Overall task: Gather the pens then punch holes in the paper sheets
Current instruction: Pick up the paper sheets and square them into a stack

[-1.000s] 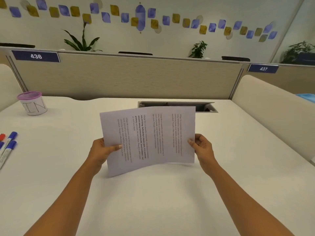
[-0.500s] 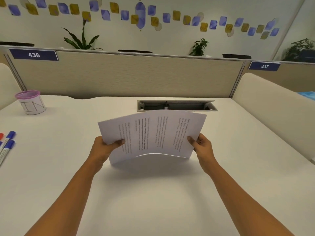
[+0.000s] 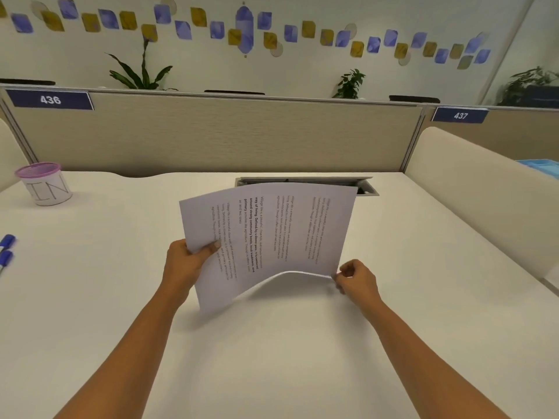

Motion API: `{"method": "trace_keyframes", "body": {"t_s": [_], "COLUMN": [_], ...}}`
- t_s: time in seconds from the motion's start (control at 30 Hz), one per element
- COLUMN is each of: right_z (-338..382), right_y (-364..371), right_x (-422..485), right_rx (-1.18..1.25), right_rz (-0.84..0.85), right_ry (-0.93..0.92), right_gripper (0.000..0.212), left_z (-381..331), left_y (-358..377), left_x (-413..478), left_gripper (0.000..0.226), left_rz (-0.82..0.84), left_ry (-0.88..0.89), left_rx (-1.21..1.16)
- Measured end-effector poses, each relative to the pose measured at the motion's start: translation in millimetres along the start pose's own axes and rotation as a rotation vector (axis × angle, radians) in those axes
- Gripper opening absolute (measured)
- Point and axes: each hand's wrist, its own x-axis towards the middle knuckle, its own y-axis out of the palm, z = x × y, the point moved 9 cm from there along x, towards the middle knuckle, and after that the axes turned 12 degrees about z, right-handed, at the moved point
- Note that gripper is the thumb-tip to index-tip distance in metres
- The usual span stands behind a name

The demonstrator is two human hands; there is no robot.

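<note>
Printed paper sheets [image 3: 272,237] are held up over the middle of the white desk [image 3: 272,343], bowed so the lower edge arches off the surface. My left hand [image 3: 187,264] grips their left edge with the thumb on the front. My right hand [image 3: 355,278] pinches the lower right corner between fingertips. Two blue-capped pens [image 3: 6,252] lie at the far left edge of the desk, partly cut off by the frame. No hole punch is in view.
A white cup with a pink mesh rim [image 3: 44,184] stands at the back left. A cable slot [image 3: 366,186] is set into the desk behind the sheets. Beige partitions [image 3: 211,134] close the back and right side.
The sheets rose more upright and bowed further. My right hand slid down from the right edge to the lower right corner. The camera shifted slightly right, leaving less of the pens in view.
</note>
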Motion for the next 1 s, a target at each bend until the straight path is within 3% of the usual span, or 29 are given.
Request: {"method": "trace_keyframes", "body": {"t_s": [0.1, 0.23, 0.37, 0.6, 0.7, 0.87, 1.0], "right_z": [-2, 12, 32, 33, 32, 19, 4], "right_y": [8, 41, 60, 22, 16, -1, -26], "right_x": [0, -8, -13, 7, 11, 22, 35], "right_rx": [-0.014, 0.242, 0.441, 0.941, 0.741, 0.557, 0.465], "right_rz": [0.108, 0.385, 0.499, 0.211, 0.192, 0.100, 0.042], "right_ry": [0.051, 0.042, -0.023, -0.079, -0.106, -0.131, -0.114], "right_gripper": [0.016, 0.023, 0.022, 0.029, 0.021, 0.032, 0.037], "left_z": [1, 12, 26, 45, 47, 50, 52], "left_y": [10, 34, 63, 107, 126, 144, 137], "left_x": [-2, -3, -4, -5, -2, 6, 19], "left_gripper": [0.013, 0.019, 0.020, 0.031, 0.036, 0.035, 0.039], "left_rz": [-0.049, -0.094, -0.110, -0.084, -0.015, 0.101, 0.088], "left_ry": [0.012, -0.006, -0.050, -0.115, -0.114, -0.133, -0.153], "left_rx": [-0.122, -0.303, -0.436, -0.487, -0.474, -0.437, -0.381]}}
